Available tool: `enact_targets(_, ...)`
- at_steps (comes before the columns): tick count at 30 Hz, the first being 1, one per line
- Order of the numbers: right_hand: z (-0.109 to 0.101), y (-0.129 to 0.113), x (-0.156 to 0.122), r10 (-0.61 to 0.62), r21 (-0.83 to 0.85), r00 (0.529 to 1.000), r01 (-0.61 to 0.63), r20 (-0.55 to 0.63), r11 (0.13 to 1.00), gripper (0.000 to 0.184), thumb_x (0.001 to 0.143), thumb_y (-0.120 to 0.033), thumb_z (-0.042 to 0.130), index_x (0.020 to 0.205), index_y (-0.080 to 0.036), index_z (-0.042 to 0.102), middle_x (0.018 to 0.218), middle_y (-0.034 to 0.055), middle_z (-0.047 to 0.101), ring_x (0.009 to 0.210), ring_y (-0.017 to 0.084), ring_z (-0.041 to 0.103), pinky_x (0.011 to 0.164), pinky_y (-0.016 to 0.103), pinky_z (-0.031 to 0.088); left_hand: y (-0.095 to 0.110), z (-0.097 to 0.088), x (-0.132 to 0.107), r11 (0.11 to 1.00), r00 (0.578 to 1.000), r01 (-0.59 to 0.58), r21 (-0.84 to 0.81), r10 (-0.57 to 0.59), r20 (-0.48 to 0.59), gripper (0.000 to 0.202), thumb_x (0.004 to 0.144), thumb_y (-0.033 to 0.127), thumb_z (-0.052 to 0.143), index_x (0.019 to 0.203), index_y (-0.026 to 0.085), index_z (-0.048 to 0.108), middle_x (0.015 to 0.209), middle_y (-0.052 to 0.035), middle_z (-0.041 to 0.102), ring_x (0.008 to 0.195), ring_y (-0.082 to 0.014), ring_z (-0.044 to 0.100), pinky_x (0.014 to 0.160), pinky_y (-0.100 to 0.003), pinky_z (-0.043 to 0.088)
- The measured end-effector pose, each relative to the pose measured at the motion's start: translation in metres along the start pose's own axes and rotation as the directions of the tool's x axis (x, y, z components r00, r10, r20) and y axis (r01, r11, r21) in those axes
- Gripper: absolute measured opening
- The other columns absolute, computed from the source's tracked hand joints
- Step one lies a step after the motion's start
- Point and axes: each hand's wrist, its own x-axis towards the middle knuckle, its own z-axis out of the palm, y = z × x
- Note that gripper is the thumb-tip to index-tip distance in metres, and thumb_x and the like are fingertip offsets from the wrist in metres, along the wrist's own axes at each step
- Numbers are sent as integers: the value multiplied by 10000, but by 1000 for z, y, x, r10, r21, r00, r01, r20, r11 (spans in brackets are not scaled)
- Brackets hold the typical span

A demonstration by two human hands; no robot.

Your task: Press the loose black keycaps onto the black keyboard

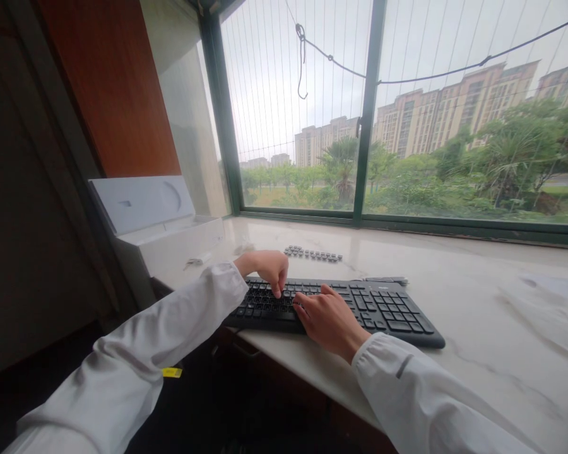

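A black keyboard (360, 304) lies along the front of the marble-patterned counter. Toward its left-middle, the key area looks uneven and some key positions seem to lack caps. My left hand (269, 270) is above that area, closed, with its fingertips pinched downward against the keys; whatever they may hold is hidden. Over the keyboard's middle rests my right hand (331, 318), fingers apart and partly bent, its index finger and thumb by the same area. Small loose keycaps (312, 254) sit in rows on the counter behind the keyboard.
An opened white box (180, 246) stands at the left with its lid raised. A small dark item (385, 280) lies behind the keyboard, clear plastic wrapping (549, 312) at the right. The counter (473, 284) ends at a green-framed window (364, 145).
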Motion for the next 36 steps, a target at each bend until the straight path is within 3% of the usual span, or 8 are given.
enact_targets(6,0,0,0,7,15,1000,-7,12,1000,285,969,-302,307,876,-207,558,667,12,672,596,144,596,757,309,242,-22,3,1,982,996,28,-184,-12,91,388,518,504,780,795,232,763,784,4,730,705,-119,603,650,-215,417)
enact_targets(18,1,0,-1,12,14,1000,-12,15,1000,262,965,-310,328,893,-207,557,693,15,681,616,142,603,765,311,248,7,-6,-4,999,1000,6,46,-7,21,319,523,384,777,792,214,766,724,-1,723,599,-103,571,550,-203,384)
enact_targets(36,0,0,-1,17,11,999,-17,29,1000,273,963,-306,325,883,-199,563,686,22,676,603,136,591,768,313,246,6,-7,-7,999,1000,30,30,-30,7,323,522,392,778,796,222,768,706,2,717,592,-104,562,574,-214,394)
